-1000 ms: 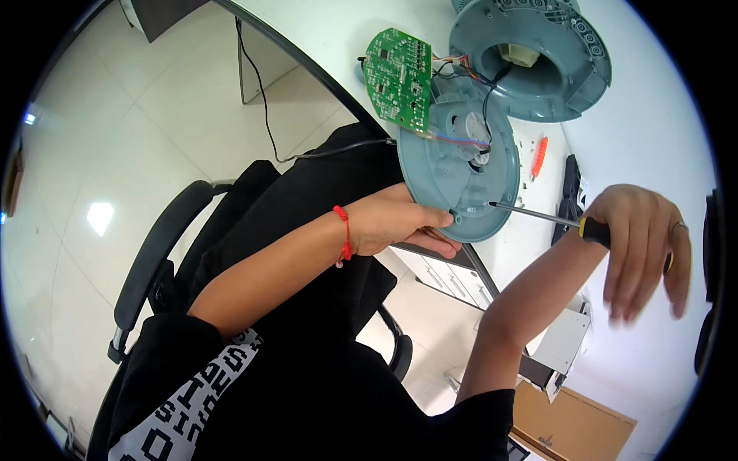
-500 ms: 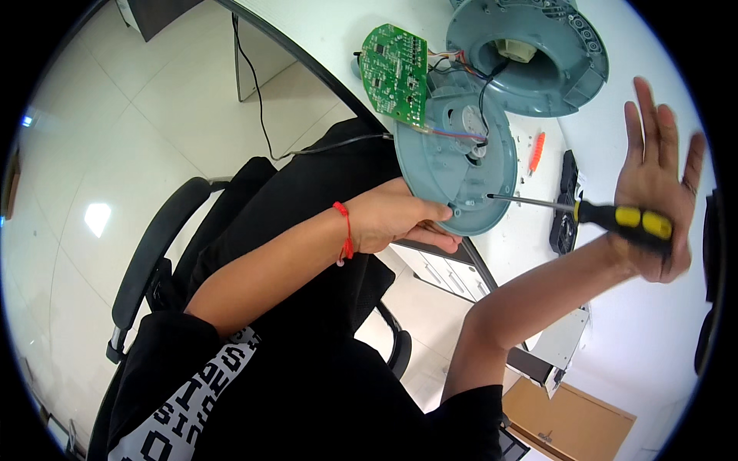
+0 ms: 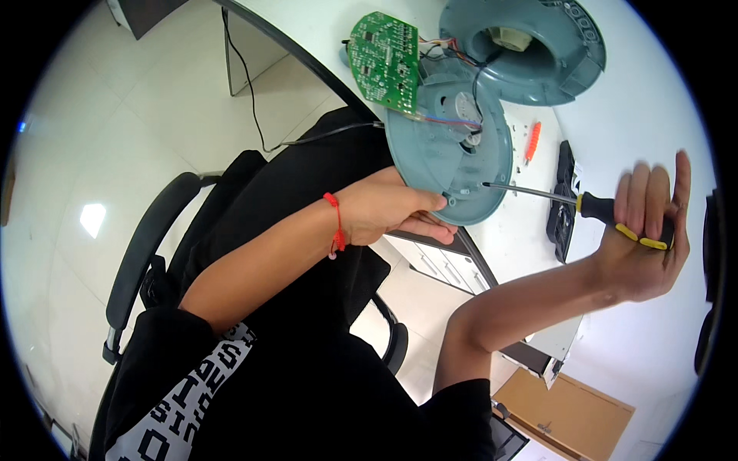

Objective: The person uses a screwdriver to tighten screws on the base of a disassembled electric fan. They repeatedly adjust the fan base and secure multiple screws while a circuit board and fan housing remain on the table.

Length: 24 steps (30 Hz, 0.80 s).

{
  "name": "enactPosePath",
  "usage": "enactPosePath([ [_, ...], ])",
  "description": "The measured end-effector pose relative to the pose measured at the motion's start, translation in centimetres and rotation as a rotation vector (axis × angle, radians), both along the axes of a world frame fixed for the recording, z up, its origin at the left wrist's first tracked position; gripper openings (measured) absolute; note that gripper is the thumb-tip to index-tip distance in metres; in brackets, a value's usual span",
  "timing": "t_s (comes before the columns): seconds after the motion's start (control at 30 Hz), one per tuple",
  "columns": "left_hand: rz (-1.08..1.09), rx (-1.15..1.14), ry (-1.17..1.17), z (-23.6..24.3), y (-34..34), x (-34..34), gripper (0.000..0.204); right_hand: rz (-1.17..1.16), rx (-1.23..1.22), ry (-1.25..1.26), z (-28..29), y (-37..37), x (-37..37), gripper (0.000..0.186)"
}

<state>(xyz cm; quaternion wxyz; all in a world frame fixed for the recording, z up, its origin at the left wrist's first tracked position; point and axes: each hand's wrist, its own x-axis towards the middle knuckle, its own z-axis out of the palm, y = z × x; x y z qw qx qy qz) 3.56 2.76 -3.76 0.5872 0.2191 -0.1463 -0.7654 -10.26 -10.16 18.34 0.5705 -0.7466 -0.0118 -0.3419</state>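
One screwdriver (image 3: pixel 578 201), one plastic base (image 3: pixel 421 165)
Left hand (image 3: pixel 390 211) pinches its rim (image 3: pixel 507 165), wise for plastic likely light, stiff; right hand (image 3: pixel 644 265) curls round the handle (image 3: pixel 596 207).

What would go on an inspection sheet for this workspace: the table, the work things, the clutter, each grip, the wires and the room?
Surface: white table, dark edge.
Job's things: round plastic cover, green circuit board at its upper edge, black-and-yellow screwdriver, plastic housing behind.
Clutter: orange-handled tool; black case.
Grips: left grip holds the cover's lower rim, thumb on top; right grip holds the screwdriver's handle, one finger extended.
Cables: red and blue wires run from the board across the cover; dark cable reaches the cover's left side.
Surroundings: black chair armrest, tiled floor, white drawers.
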Motion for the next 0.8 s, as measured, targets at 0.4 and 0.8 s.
enactPosePath([
  [0.4,0.001,0.008,-0.018,-0.6,0.0,0.2,0.038,0.061,0.153,-0.129,-1.1,-2.7,1.9,0.044],
  [0.8,-0.051,0.019,-0.180,0.8,-0.6,1.2,0.037,0.580,-0.123,-0.666,-5.6,-11.5,6.7,0.067],
])
